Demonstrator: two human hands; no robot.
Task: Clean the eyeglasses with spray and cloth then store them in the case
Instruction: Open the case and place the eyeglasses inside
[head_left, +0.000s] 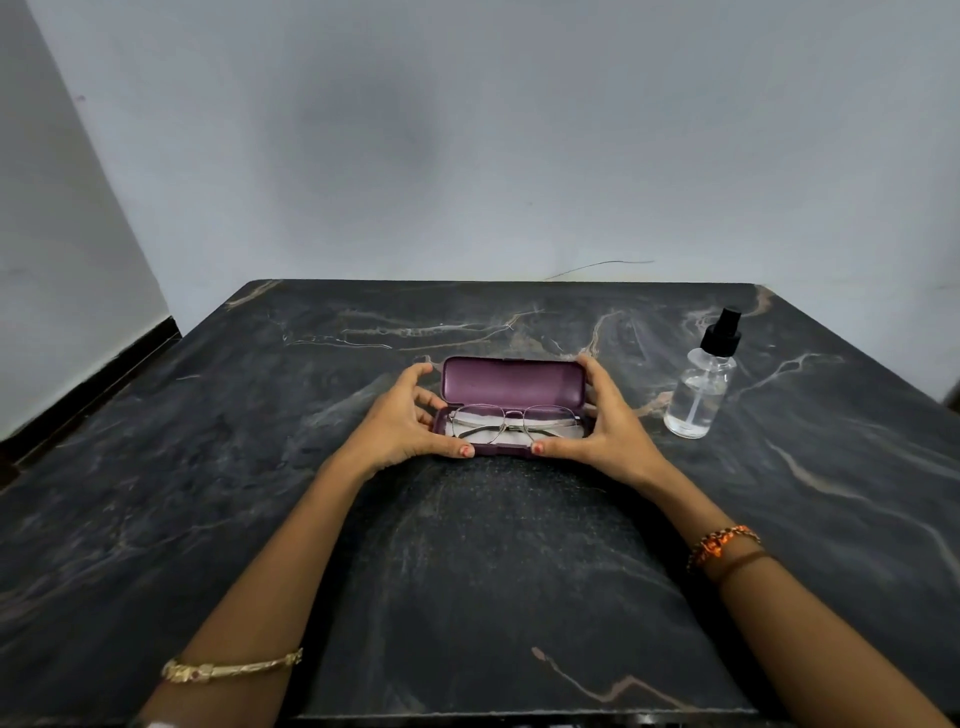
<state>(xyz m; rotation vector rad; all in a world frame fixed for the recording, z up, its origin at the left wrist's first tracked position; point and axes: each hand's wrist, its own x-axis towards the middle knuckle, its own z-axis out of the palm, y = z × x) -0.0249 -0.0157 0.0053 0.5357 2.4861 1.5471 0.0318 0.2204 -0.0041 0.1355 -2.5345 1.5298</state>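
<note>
A purple eyeglass case (511, 379) stands open at the middle of the dark marble table (467, 571), its lid tilted up. Folded thin metal eyeglasses (514, 421) lie inside on a white cloth (519, 439). My left hand (400, 421) holds the case's left end, thumb on the front rim and fingers curled toward the lid. My right hand (608, 421) holds the right end the same way, its fingertips on the lid's right corner. A clear spray bottle (698, 389) with a black nozzle stands to the right of the case, apart from my right hand.
A pale wall rises just behind the table's far edge. The table's left edge drops to a dark floor strip (88, 384). Bangles circle both my wrists.
</note>
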